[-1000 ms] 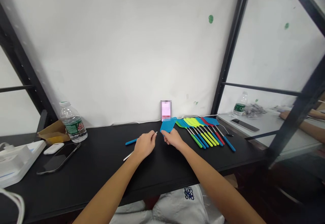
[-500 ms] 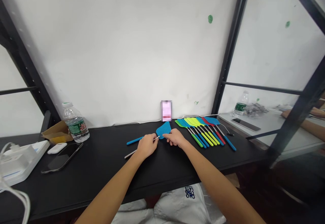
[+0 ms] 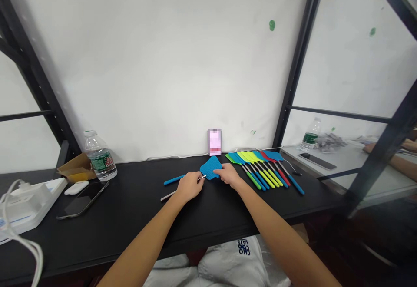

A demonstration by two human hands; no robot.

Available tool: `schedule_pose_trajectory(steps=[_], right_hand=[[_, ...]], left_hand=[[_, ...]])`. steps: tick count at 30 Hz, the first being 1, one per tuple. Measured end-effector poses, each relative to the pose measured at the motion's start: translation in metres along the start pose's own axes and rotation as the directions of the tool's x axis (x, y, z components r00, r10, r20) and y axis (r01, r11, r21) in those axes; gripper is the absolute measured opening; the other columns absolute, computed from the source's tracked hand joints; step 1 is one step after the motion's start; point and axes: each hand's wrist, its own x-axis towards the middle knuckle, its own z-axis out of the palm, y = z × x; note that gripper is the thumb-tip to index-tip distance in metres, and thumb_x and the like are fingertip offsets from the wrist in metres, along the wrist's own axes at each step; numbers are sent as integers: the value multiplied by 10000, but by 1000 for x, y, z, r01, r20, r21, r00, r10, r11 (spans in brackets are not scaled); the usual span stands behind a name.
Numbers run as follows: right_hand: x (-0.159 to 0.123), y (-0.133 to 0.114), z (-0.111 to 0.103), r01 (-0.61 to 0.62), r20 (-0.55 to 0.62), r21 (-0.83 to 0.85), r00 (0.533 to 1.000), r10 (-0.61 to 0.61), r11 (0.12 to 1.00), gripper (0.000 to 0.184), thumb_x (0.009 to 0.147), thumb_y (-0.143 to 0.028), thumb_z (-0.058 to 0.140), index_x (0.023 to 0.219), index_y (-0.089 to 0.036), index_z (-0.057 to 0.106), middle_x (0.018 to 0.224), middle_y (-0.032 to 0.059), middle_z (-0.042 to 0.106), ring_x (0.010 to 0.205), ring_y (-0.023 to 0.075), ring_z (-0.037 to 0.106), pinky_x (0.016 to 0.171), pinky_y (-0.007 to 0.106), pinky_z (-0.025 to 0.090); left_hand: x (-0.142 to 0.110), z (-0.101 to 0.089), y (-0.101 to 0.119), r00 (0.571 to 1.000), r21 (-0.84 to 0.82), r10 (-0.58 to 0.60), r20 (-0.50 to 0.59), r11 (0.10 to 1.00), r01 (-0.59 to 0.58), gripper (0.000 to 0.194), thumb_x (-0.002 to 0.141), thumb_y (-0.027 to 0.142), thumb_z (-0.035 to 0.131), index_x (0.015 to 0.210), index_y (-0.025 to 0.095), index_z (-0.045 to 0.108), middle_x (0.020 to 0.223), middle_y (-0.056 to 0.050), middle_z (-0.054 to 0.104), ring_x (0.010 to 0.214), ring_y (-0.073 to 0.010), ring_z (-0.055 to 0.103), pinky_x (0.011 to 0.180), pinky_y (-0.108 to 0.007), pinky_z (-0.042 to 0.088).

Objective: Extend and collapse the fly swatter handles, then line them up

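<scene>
The front edge of the bench [image 3: 130, 224] runs toward the body from both sets of fingers, below the forearms; its back edge meets the wall [image 3: 169, 83] just beyond them. Leftward of the left hand [image 3: 190, 186], a broad stretch of black bench top reaches to the dark phone [image 3: 83, 201], with the water bottle [image 3: 103, 160] farther back on that side. Rightward of the right hand [image 3: 228, 175] the room is tighter: a row of fly swatters [image 3: 260, 175] begins just beside its fingers, heads toward the wall. Straight beyond the fingers, a blurred-out phone [image 3: 215, 143] stands upright against the wall.

The blue swatter head [image 3: 210, 166] lies between the hands, slightly beyond the fingertips; the right fingers are pinched on its near right edge. The left fingers are closed round a metal rod [image 3: 168, 196], whose tip overlaps the head's near left corner; I cannot tell whether it has gone in. A blue handle [image 3: 173, 179] lies left of the left fingers, its far end hidden behind that hand.
</scene>
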Motion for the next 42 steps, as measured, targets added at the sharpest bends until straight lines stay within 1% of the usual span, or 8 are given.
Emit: schedule_pose_trajectory(steps=[4,15,21,27,32,35,38,42], right_hand=[[1,1,-2,-31,-62,-73,998,27,997,241,641,-249,708,636,-178,477,433,-67,390,366,54,340,345,181,170],[2,2,-1,-27,-44,-79,999,23,997,240,698,-290,627,621,-195,420,504,-35,455,345,65,371,321,190,156],[0,-1,-1,-13,-4,15,1000,13,1000,265,727,-309,616,622,-199,398,499,-53,435,333,51,353,312,177,143],[-5,-6,0,2,1,139,1000,-2,990,262,704,-279,638,631,-193,403,502,-41,504,323,37,329,312,169,132],[-7,-12,-3,70,42,362,995,-91,929,221,670,-309,661,752,-166,514,609,13,622,366,56,421,322,168,170],[-11,-16,-3,74,65,447,991,-115,891,205,656,-290,651,753,-152,535,681,57,669,399,73,472,332,179,207],[-15,-18,0,44,96,460,991,-98,887,179,670,-273,639,758,-138,563,739,85,692,432,83,504,349,185,235],[-17,-17,3,19,151,437,984,-94,899,218,730,-326,628,833,-139,583,781,85,700,448,83,507,371,192,257]], left_hand=[[-1,-1,1,1000,-9,3,5,1000,-3,216,868,345,461,762,219,600,783,-47,674,740,-200,613,564,-257,295],[-1,-1,1,1000,-16,5,-5,1000,-5,225,861,353,457,749,219,599,782,-46,675,730,-196,606,559,-253,288],[-1,-1,1,1000,-28,4,5,1000,-4,224,861,353,455,746,218,592,774,-45,671,727,-194,600,558,-253,279],[-1,0,-1,1000,-36,15,-2,999,-15,259,887,362,437,732,208,577,760,-49,657,689,-176,578,568,-252,282],[-1,-2,0,997,-82,65,-45,994,-69,305,924,340,396,696,194,535,718,-44,628,671,-160,560,612,-253,327],[-1,-2,1,991,-121,104,-87,986,-114,295,936,306,380,709,190,527,744,-45,627,696,-157,561,646,-252,350],[-1,-3,2,984,-137,127,-126,980,-144,278,938,273,369,724,189,525,759,-47,621,701,-157,556,651,-254,353],[-2,-7,3,980,-152,128,-153,977,-151,274,939,245,356,727,190,521,749,-46,608,699,-156,552,652,-253,357]])
